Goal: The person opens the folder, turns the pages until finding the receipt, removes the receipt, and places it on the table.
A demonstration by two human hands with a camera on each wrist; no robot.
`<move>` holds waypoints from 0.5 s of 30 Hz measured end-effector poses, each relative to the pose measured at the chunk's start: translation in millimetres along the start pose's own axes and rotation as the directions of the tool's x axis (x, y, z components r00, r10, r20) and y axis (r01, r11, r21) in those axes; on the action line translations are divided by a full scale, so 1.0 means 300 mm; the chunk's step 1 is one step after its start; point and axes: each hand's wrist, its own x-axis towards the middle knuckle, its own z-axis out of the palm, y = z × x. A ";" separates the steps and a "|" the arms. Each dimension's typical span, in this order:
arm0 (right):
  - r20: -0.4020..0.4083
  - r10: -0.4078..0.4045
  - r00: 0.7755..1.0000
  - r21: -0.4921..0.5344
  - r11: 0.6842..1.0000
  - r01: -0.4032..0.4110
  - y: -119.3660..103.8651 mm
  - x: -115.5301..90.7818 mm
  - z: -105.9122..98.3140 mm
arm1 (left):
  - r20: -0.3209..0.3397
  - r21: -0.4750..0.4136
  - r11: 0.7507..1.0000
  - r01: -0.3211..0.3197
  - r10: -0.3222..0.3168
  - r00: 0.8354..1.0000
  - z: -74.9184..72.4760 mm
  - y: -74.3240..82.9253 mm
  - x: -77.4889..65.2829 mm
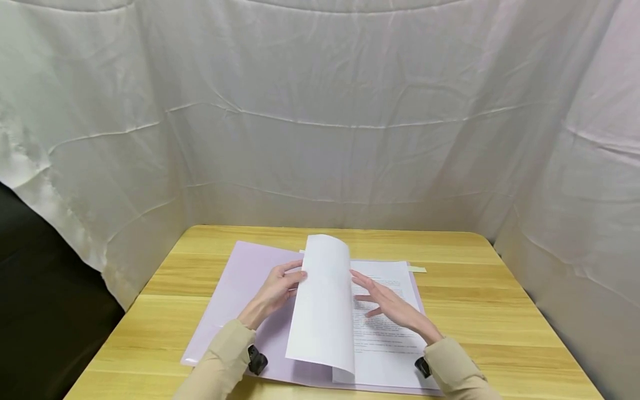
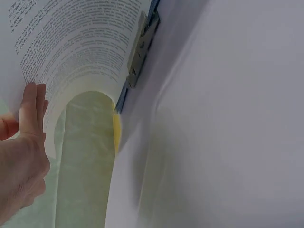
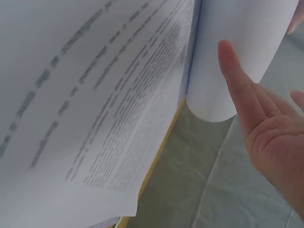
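Observation:
A lilac folder (image 1: 260, 266) lies spread on the table, with printed sheets (image 1: 390, 355) on its right half. One sheet of paper (image 1: 322, 311) stands up in a curve over the folder's middle. My left hand (image 1: 280, 286) pinches its left edge between thumb and fingers; print covers the side seen in the left wrist view. My right hand (image 1: 385, 303) is over the printed pages, fingers extended and spread, fingertips right at the curved sheet's right side. In the left wrist view, a clip (image 2: 141, 50) runs along the folder's spine beside the bent sheet.
The folder rests on a wooden table (image 1: 500, 333). A pale tab (image 1: 417, 269) sticks out at the folder's upper right. Light curtains (image 1: 350, 139) hang behind and at both sides, and a black surface (image 1: 45, 300) shows at the left.

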 end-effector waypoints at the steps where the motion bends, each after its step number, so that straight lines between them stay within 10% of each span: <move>1: -0.003 -0.001 1.000 -0.001 1.000 0.001 0.001 -0.002 -0.003 | -0.013 0.015 1.000 0.003 -0.003 1.000 -0.005 -0.001 0.000; 15: -0.014 -0.015 1.000 -0.035 0.999 0.015 0.036 -0.043 -0.068 | -0.192 0.126 0.988 0.088 -0.062 0.979 -0.065 -0.009 -0.002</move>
